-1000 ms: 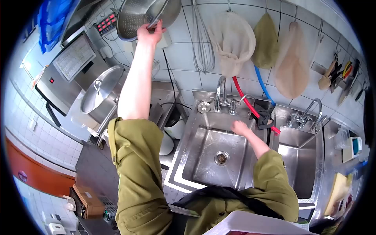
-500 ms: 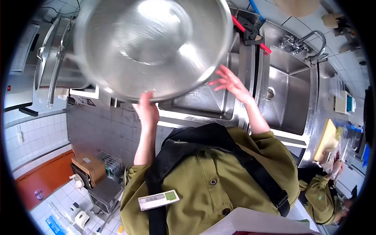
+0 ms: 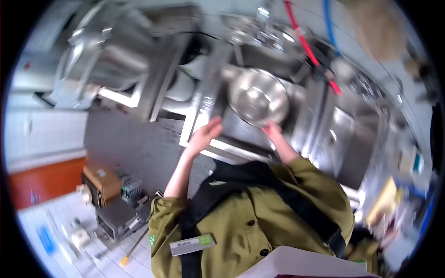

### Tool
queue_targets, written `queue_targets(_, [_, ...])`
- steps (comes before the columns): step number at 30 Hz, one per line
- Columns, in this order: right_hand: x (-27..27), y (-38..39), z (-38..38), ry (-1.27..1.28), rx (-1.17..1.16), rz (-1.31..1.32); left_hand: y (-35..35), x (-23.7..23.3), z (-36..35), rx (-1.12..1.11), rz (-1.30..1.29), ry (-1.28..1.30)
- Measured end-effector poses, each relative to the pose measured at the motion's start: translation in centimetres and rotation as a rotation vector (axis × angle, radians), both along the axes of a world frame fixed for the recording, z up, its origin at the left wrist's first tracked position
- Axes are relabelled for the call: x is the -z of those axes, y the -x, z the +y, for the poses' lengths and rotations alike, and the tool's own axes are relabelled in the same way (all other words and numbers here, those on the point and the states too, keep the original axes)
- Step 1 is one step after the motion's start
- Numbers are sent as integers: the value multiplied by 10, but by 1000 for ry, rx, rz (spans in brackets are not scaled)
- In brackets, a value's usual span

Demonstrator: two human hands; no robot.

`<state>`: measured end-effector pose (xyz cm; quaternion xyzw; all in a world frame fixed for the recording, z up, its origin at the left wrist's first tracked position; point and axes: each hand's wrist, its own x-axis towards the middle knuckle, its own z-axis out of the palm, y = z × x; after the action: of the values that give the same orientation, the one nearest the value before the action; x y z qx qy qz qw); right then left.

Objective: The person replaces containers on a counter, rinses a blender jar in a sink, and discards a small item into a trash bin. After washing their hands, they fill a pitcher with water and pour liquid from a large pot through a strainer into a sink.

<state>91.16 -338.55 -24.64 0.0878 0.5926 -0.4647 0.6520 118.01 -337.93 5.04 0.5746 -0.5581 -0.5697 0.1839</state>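
Observation:
A round steel bowl [image 3: 258,97] is tilted over the left sink basin [image 3: 241,132], its inside facing me. My right hand [image 3: 274,132] grips the bowl's near rim, fingers closed on it. To the left, near the front edge of the sink, my left hand [image 3: 204,135] is apart from the bowl and holds nothing. Its fingers are blurred but look extended.
Another sink basin [image 3: 340,139] lies to the right. Large steel pots [image 3: 111,55] stand at the upper left. A red hose [image 3: 301,39] and a blue hose [image 3: 330,28] hang behind the sinks. Part of a co-worker [image 3: 364,248] shows at lower right.
The large bowl held up close before is out of my hands and no longer seen in that place. My right hand now grips a smaller-looking bowl over the sink. The view has turned and blurred.

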Motion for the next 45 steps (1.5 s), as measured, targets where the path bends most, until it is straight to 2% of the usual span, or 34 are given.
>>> queue_targets(2, [42,-1,-2,100,-32,-230,-45,-63,12,52,-103,126])
queue_targets(3, [44,-3,-12,-67,-18,-155,-68,-93,22,78,-132,221])
queue_targets(5, [85,4,-8,-80,-75,-7,-108,-186,23,1,-406,229])
queue_targets(7, [91,8,-12,-147,-108,36,-144,-243,11,-362,-334,459])
queue_targets(8, [91,9,-13,-144,-114,38,-159,-271,-4,-440,-533,596])
queue_targets(11, [89,9,-18,-163,-111,39,-246,-312,-82,-384,-980,1006])
queue_targets(13, [95,13,-19,-155,-92,-11,-283,-320,-137,-196,-1396,1279])
queue_targets(15, [98,14,-23,-111,-62,-109,-304,-322,-181,-80,-1526,1090])
queue_targets(17, [47,1,-24,-268,-210,234,-318,-315,-221,133,-1589,1193])
queue_targets(18, [46,2,-23,-233,-240,349,-328,-309,-241,227,-1605,1246])
queue_targets(19, [23,-1,-27,-332,-192,353,-338,-303,-262,318,-1618,1301])
queue_targets(20, [4,-9,-26,-335,-171,515,-349,-301,-282,477,-1594,1253])
queue_targets(21, [-11,-16,-19,-237,-83,708,-357,-300,-293,606,-1550,1304])
queue_targets(22, [-13,-23,-13,-24,61,967,-356,-306,-295,676,-1568,1271])
queue_targets(23, [-23,-21,-8,-114,71,1247,-357,-312,-296,743,-1586,1230])
queue_targets(24, [-43,-27,2,-15,91,1241,-363,-318,-300,801,-1590,1275])
queue_targets(25, [-86,-55,14,-23,105,1431,-367,-323,-305,867,-1587,1321])
queue_targets(27, [-96,-85,18,215,403,1460,-373,-351,-282,824,-1534,1398])
queue_targets(29, [-168,-159,22,361,452,1274,-399,-383,-263,923,-1422,1610])
queue_targets(30, [-185,-190,23,470,476,1232,-409,-397,-241,855,-1486,1566])
queue_targets(31, [-201,-221,23,535,419,1299,-420,-408,-213,784,-1556,1511])
queue_targets(32, [-220,-259,23,642,364,1270,-438,-415,-186,732,-1426,1443])
queue_targets(34, [-246,-335,27,870,201,1245,-478,-413,-133,601,-1184,1287])
queue_targets(35, [-247,-365,31,961,51,1246,-504,-401,-115,573,-1209,1297])
queue_targets(37, [-251,-431,35,1068,-208,1023,-563,-373,-87,526,-1269,1326])
queue_targets(39, [-262,-494,22,1095,-599,1057,-633,-337,-65,597,-1295,1205])
queue_targets(41, [-269,-557,-1,1204,-747,828,-691,-296,-40,437,-1411,803])
queue_targets(43, [-265,-605,-29,1273,-921,754,-771,-242,-27,516,-1608,762])
queue_targets(45, [-254,-644,-49,1316,-965,713,-841,-204,-13,328,-1537,381])
